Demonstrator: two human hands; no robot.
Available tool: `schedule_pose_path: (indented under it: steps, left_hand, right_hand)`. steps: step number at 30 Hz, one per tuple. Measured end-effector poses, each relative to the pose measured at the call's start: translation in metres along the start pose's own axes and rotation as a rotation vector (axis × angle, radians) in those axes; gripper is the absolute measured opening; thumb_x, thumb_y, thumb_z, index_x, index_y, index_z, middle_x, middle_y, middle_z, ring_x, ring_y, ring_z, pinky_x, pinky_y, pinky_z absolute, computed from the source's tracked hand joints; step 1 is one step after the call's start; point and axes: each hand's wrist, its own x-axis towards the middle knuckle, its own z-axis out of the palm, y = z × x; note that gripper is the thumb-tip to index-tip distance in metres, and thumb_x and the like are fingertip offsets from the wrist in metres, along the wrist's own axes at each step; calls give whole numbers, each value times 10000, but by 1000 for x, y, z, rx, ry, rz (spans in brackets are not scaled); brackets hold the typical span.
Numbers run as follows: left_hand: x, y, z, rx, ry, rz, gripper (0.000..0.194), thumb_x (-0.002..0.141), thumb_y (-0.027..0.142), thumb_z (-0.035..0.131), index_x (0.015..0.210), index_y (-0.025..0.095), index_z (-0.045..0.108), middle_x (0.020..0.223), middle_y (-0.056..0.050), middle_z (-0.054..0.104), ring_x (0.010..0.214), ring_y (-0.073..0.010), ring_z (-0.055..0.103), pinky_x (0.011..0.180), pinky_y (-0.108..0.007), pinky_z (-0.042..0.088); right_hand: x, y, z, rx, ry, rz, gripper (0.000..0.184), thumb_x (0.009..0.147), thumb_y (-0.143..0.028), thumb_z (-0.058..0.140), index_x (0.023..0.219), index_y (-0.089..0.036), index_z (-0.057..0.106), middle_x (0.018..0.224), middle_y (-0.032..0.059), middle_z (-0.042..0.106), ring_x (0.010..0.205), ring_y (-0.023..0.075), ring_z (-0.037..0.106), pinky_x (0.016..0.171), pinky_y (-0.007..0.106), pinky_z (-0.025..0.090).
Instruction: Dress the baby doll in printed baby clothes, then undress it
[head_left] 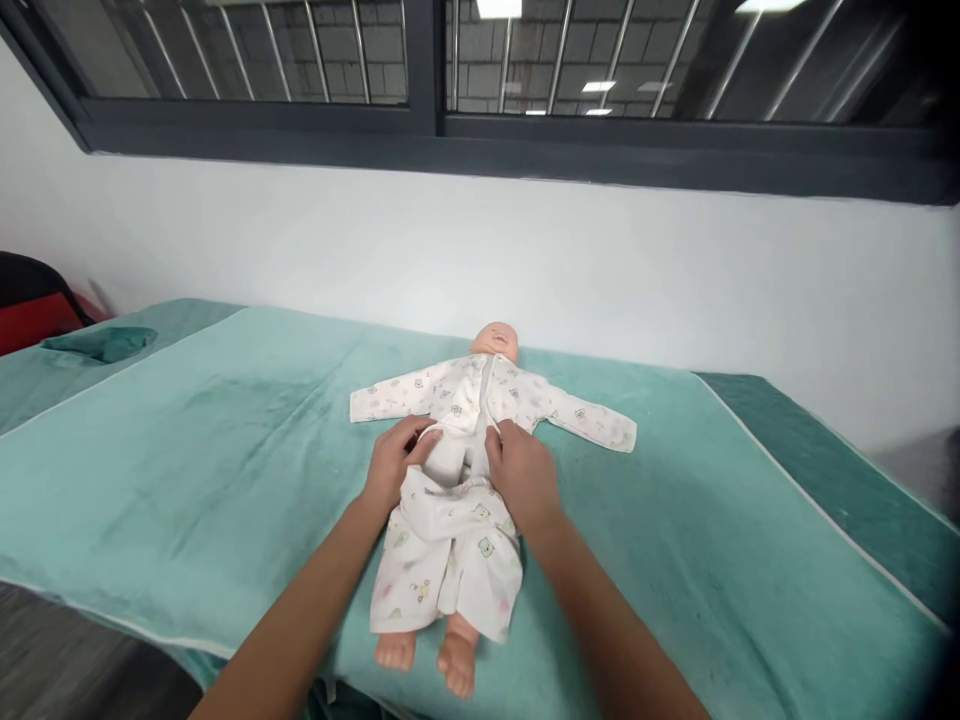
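A baby doll [496, 340] lies on its back, its head toward the wall and its bare feet toward me. It wears a white printed baby shirt [457, 385], sleeves spread out to both sides and front edges parted below the chest. White printed baby pants [450, 540] cover the legs, their waistband below the bare-looking white belly. My left hand [394, 460] pinches the shirt's lower edge at the doll's side on the left. On the other side, my right hand [523, 475] has its fingers curled on the opposite front edge; its fingertips are partly hidden.
A green padded bed cover [247, 480] with white piping lies under the doll. Behind it rises a white wall [420, 245] with a dark-framed window [435, 125]. A red and black object [37, 310] stands at the far left, and dark floor shows at lower left.
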Motion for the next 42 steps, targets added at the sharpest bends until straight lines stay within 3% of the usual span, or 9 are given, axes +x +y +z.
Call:
schedule_pose_path:
  steps: [5,10,15,23,27,30,37,40,42]
  left_hand:
    - [1,-11,-9,-346,351,-269,340,834,445,653,652,182,537,653,34,464,672,-135,398,617,-256,314]
    - [8,-34,-16,-526,577,-314,304,811,410,650,709,197,458,672,56,421,647,-110,398,603,-232,349]
    - [8,-58,-19,-640,698,-366,325,810,474,607,779,215,413,653,69,404,555,-93,398,521,-219,365]
    - [3,-65,-24,-625,787,-381,310,841,464,623,933,192,505,746,35,504,606,-93,452,532,-211,389]
    - [2,-70,-25,-492,779,-383,223,878,338,566,1043,205,496,860,14,523,688,-108,491,617,-244,429]
    - [0,-71,-26,-313,758,-344,359,784,144,601,1117,225,491,1129,-34,503,935,-137,543,822,-289,460]
    - [-6,-47,-26,74,614,36,238,796,79,521,990,206,574,1176,-62,528,1195,-218,476,1084,-403,334]
    - [-12,-32,-23,32,305,132,105,878,182,551,952,211,618,986,-26,624,977,-190,578,926,-338,431]
    - [-15,-25,-21,-41,71,134,95,910,261,566,906,212,647,888,-10,636,836,-168,588,784,-298,451]
  right_hand:
    - [3,10,-13,508,-82,153,425,989,-494,332,653,-240,380,595,-13,487,597,169,486,578,279,341]
    - [-6,73,-27,1002,-33,324,393,890,-596,479,754,-227,476,686,-21,498,621,157,475,603,280,408]
    - [-33,142,-19,563,276,629,382,810,-560,543,693,-197,558,632,-6,528,632,176,463,587,290,340]
    - [-48,140,-15,240,498,767,341,804,-454,513,940,-170,644,830,92,669,726,235,559,660,334,380]
    - [-55,139,-11,133,463,791,365,804,-436,528,1044,-191,654,879,95,653,704,242,552,653,364,395]
    - [-57,146,-3,73,559,584,425,747,-301,537,1133,-150,631,1140,169,573,837,258,580,741,401,451]
    - [-61,154,5,76,642,273,257,763,-216,525,981,-147,644,1087,172,588,1104,322,530,791,424,498]
    - [-69,136,2,142,608,157,160,864,-269,542,970,-180,622,992,112,616,928,249,586,785,394,505]
    - [-74,120,0,233,457,68,140,918,-313,542,970,-203,612,941,72,628,836,207,597,780,364,503]
